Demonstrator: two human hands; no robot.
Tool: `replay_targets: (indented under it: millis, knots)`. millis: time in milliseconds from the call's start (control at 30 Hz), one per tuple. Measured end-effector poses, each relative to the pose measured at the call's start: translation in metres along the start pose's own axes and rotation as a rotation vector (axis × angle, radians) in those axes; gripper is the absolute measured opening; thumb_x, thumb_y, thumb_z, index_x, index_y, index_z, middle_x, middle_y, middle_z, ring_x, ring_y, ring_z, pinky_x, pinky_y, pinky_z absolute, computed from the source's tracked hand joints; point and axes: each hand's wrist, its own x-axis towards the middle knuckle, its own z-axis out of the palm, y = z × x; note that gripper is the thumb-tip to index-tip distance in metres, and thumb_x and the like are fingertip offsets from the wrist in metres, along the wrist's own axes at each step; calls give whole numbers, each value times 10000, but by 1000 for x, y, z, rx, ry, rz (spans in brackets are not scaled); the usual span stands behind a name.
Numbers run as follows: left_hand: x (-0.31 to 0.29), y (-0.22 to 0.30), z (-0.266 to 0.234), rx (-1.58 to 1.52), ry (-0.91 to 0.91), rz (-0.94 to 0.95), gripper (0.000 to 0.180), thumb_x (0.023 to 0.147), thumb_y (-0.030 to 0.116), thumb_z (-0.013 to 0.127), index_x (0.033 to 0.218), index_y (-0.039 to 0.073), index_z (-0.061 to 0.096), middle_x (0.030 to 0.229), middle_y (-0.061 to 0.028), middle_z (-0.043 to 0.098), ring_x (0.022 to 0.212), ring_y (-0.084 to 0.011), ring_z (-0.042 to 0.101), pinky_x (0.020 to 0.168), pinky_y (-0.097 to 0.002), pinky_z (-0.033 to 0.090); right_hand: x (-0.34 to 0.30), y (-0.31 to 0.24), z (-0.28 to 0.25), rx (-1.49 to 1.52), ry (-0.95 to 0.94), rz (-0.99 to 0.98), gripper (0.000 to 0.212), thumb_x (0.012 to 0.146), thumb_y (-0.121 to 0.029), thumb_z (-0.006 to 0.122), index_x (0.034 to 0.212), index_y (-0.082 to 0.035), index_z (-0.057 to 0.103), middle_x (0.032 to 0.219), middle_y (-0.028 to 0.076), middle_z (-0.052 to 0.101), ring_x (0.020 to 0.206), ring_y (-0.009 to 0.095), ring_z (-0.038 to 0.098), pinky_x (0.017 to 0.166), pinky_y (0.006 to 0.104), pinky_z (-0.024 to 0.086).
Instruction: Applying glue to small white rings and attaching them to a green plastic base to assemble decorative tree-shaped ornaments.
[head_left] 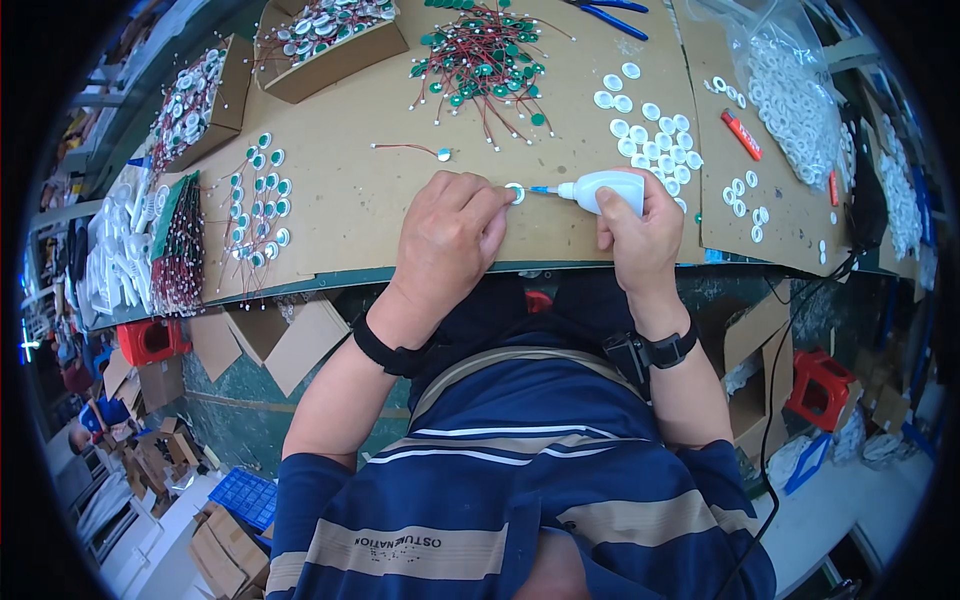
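My right hand (645,225) is wrapped round a white squeeze glue bottle (612,190), which lies on its side in the air with its blue tip pointing left. That tip reaches a small round white piece with a green middle (515,193). My left hand (452,222) steadies this piece at its left edge with closed fingertips. Just beyond my left hand, a single disc with a red wire (444,154) lies on the cardboard. Several white round caps (655,145) are spread out beyond my right hand.
A heap of green discs with red wires (485,65) lies at the far middle. Cardboard boxes of wired discs (330,60) stand far left, near rows of capped discs (262,200). A bag of white rings (790,100), a red tube (741,135) and blue-handled pliers (612,15) lie right.
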Motion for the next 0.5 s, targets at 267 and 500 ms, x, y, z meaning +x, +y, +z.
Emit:
replay_targets:
  millis: [267,500]
  knots:
    - [1,-1,-2,11,3,4,192,794,-23,752,973,46,748,894,-81,690,877,-278,644,776,-386,541,1,-3,3,18,6,20,194,968,-107,667,1095,39,677,690,21,624,529,55,512,498,218,386]
    - [7,6,-10,61,-9,37,192,793,-20,751,973,46,735,925,-85,685,890,-279,647,773,-387,546,0,2,-7,336,-10,16,268,981,-112,656,1201,36,618,899,99,694,651,111,610,550,242,482]
